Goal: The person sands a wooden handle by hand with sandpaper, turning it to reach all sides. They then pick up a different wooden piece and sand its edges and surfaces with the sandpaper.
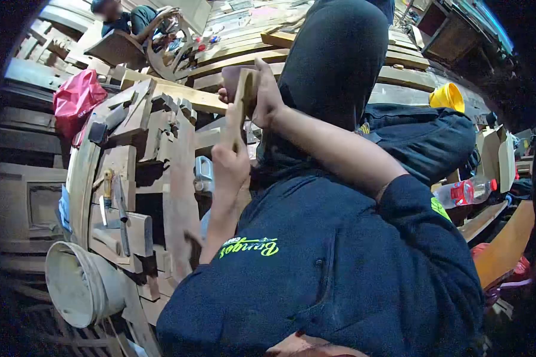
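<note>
A narrow piece of wood stands nearly upright in front of my raised knee. My left hand is closed round its lower part, with a finger stretched up along it. Higher up, my right hand lies against the wood, thumb pointing up, and some fingertips show on the far side. Between those fingers and the wood is a brownish sheet that looks like sandpaper. Part of the sheet and most of the right fingers are hidden behind the wood.
Left of me, a wooden bench carries a knife and wood offcuts. A white bucket, pink bag and blue jug are nearby. Another person sits at the far left. Plastic bottles lie right.
</note>
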A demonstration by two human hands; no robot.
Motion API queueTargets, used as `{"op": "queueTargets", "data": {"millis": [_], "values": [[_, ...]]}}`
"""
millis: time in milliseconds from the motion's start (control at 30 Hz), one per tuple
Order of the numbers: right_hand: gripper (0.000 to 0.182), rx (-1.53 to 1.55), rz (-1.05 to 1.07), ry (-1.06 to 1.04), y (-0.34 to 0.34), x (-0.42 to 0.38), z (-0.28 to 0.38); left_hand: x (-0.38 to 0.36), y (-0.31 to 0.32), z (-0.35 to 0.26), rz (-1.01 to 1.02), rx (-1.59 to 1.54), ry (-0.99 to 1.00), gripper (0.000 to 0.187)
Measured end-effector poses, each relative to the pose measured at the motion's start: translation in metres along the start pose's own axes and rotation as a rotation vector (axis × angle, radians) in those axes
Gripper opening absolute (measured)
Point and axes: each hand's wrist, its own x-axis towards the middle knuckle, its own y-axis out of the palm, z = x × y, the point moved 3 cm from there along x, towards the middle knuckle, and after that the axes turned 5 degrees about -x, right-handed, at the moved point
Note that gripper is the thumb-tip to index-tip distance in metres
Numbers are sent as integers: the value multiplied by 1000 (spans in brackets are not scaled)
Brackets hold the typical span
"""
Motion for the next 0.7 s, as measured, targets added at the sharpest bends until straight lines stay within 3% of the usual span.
{"op": "queueTargets", "data": {"millis": [100,133,200,267,300,433,467,533,600,667,700], "values": [[71,-109,-17,-104,6,2,-1,2,-2,7,3,-79,-213,55],[71,-76,30,-46,3,3,0,4,-1,-8,-49,-2,98,52],[71,-134,26,-97,0,-1,1,-1,-1,-12,53,34,-37,54],[70,-20,-49,-13,4,-1,-2,-1,-2,9,12,-95,-220,59],[69,-91,-37,-62,9,-2,-1,4,-7,3,-6,61,-146,62],[68,-111,28,-75,4,-2,3,-2,3,-8,-36,-36,112,61],[68,-116,29,-73,6,-3,2,-2,1,-2,-22,-17,43,61],[68,-59,-6,-55,9,-1,-1,1,-5,8,9,-70,-382,61],[68,-66,-1,-65,2,5,-3,-2,0,14,-18,-130,-267,59],[68,-144,-59,-68,-7,3,-2,-3,6,-6,22,-60,22,59],[68,-139,-19,-80,-4,2,-2,-4,1,-7,13,-130,-58,58]]}}
